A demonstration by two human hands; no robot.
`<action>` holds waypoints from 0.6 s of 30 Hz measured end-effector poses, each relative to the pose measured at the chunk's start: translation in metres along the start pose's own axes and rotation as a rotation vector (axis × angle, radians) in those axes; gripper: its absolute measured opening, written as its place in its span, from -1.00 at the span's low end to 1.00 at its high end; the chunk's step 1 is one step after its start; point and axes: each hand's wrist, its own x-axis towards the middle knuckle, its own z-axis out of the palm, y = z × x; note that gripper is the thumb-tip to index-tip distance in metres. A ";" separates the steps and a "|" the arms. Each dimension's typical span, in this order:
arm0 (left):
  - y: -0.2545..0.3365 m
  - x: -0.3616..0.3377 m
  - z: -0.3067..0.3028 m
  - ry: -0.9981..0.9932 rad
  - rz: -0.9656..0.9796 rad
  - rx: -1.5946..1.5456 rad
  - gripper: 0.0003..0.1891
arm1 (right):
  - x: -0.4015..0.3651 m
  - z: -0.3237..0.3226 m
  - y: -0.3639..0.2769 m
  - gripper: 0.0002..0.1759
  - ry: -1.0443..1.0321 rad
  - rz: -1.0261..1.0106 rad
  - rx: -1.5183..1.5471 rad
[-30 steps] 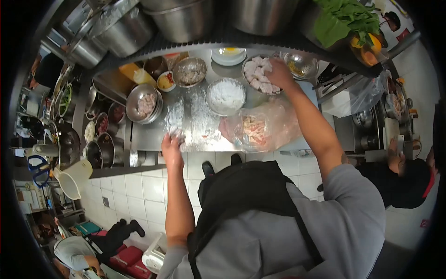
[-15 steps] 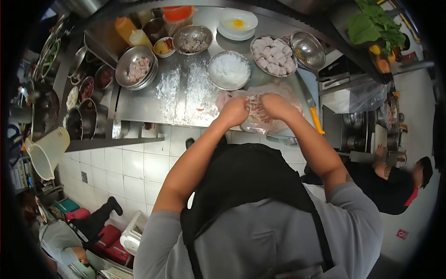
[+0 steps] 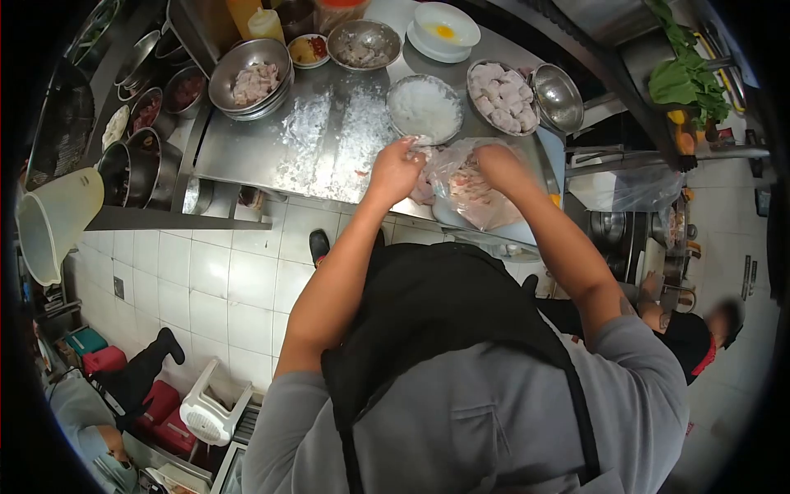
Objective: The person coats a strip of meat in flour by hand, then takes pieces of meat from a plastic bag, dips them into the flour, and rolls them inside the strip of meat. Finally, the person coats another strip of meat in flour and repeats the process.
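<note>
A clear plastic bag of raw sliced meat lies on the near edge of the counter, partly over a pale cutting board. My right hand reaches into the bag's opening; its fingers are blurred and hidden by plastic and meat. My left hand is closed just left of the bag, pinching what looks like a small pale piece of raw meat. Those fingertips are close to the near rim of a metal bowl of white flour. Right of this, a bowl holds several flour-coated meat pieces.
Loose flour covers the steel counter at left. Stacked metal bowls with meat, a bowl of wet mixture and a white dish with egg stand along the back. An empty-looking bowl sits at right. A co-worker is on the right.
My left hand has come out of the bag and moved left, toward the flour bowl. My right hand stays at the bag. The camera view has shifted and turned slightly.
</note>
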 end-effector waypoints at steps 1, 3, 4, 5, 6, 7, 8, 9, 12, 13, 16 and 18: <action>-0.002 -0.002 -0.003 0.012 -0.015 -0.005 -0.59 | 0.003 0.004 0.001 -0.77 0.008 0.004 -0.011; -0.002 -0.008 -0.010 0.023 -0.036 -0.002 -0.60 | 0.008 0.010 0.000 -0.77 0.020 0.006 -0.031; 0.000 -0.010 -0.013 0.022 -0.039 0.004 -0.60 | 0.010 0.012 0.000 -0.78 0.009 0.004 -0.046; 0.001 -0.012 -0.015 0.020 -0.043 0.011 -0.60 | 0.012 0.013 0.002 -0.78 -0.003 0.002 -0.062; 0.003 -0.014 -0.017 0.025 -0.048 0.001 -0.60 | 0.014 0.016 0.004 -0.79 -0.014 0.001 -0.077; 0.004 -0.016 -0.018 0.028 -0.053 -0.010 -0.61 | 0.017 0.020 0.007 -0.79 -0.006 0.001 -0.096; 0.005 -0.016 -0.018 0.030 -0.056 -0.020 -0.62 | 0.019 0.024 0.010 -0.79 0.002 0.003 -0.114; 0.003 -0.017 -0.018 0.037 -0.050 -0.036 -0.62 | 0.022 0.023 0.011 -0.79 0.011 0.005 -0.133; -0.005 -0.018 -0.016 0.053 -0.026 -0.051 -0.65 | 0.025 0.018 0.014 -0.80 -0.024 -0.025 -0.125; -0.006 -0.019 -0.017 0.056 -0.015 -0.034 -0.65 | 0.024 0.014 0.013 -0.80 -0.040 -0.026 -0.108; 0.002 -0.024 -0.022 0.053 -0.066 -0.029 -0.66 | 0.020 0.005 0.011 -0.81 -0.090 -0.022 -0.074; 0.004 -0.025 -0.023 0.046 -0.097 -0.050 -0.65 | 0.017 0.000 0.009 -0.82 -0.122 -0.008 -0.076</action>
